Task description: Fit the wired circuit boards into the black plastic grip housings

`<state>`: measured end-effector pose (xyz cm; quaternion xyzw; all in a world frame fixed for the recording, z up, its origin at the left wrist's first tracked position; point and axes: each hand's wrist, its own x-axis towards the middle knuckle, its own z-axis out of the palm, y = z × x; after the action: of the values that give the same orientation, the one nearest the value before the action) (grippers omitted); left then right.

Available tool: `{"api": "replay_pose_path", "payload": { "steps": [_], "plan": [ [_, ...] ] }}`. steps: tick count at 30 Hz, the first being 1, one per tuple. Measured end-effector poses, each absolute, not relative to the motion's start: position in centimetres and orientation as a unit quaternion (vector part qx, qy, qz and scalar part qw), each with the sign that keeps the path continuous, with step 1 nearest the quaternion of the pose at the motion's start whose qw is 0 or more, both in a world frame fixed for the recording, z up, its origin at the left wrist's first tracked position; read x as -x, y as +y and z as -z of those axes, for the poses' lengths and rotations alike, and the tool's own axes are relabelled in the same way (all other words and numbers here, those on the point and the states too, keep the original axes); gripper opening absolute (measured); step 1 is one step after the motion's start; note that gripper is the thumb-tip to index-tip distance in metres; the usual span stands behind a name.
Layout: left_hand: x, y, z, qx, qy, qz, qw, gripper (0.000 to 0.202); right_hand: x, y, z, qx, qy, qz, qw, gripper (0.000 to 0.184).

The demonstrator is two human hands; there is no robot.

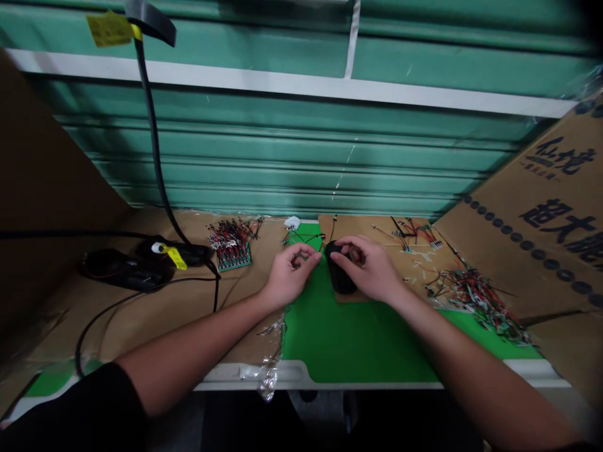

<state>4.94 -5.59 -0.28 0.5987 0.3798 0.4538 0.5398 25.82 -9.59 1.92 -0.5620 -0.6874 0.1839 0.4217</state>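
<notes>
Left hand pinched together, hold unclear; right hand clamped on black object; nearby wires prone to snagging from a careless sweep

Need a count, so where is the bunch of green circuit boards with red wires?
The green circuit boards lie on the brown cardboard, up and left of the left hand in the head view.
</notes>
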Motion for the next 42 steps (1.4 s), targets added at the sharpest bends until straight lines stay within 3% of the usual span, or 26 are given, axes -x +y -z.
{"api": "replay_pose_path", "payload": {
  "steps": [3,6,16,29,33,38,42],
  "plan": [
    [-5.0,-6.2,0.5,-0.610,0.360,-0.442,0.551,0.044,-25.2,-9.5,-1.6,0.508,-0.635,-0.326,0.482,0.031],
    [-5.1,-6.5,0.6,-0.611,0.350,-0.431,0.564,0.042,-24.7,-9.5,-1.5,0.501,-0.603,-0.367,0.502,0.032],
    [-5.0,-6.2,0.4,-0.561,0.340,-0.411,0.633,0.048,-24.8,-9.2,-1.9,0.516,-0.537,-0.371,0.555,0.035],
    [-4.8,-5.2,0.2,-0.400,0.326,-0.474,0.714,0.048,-24.8,-9.4,-2.0,0.504,-0.508,-0.410,0.565,0.027],
    [-4.7,-5.0,0.1,-0.374,0.330,-0.486,0.718,0.047,-25.8,-9.2,-2.2,0.486,-0.557,-0.414,0.530,0.021],
    [-4.4,-4.6,0.1,-0.402,0.330,-0.496,0.696,0.040,-29.1,-7.5,-2.3,0.484,-0.561,-0.402,0.538,0.044],
    [-4.3,-4.7,0.1,-0.443,0.329,-0.485,0.678,0.036,-30.1,-7.1,-2.6,0.507,-0.555,-0.341,0.565,0.040]
  ]
}}
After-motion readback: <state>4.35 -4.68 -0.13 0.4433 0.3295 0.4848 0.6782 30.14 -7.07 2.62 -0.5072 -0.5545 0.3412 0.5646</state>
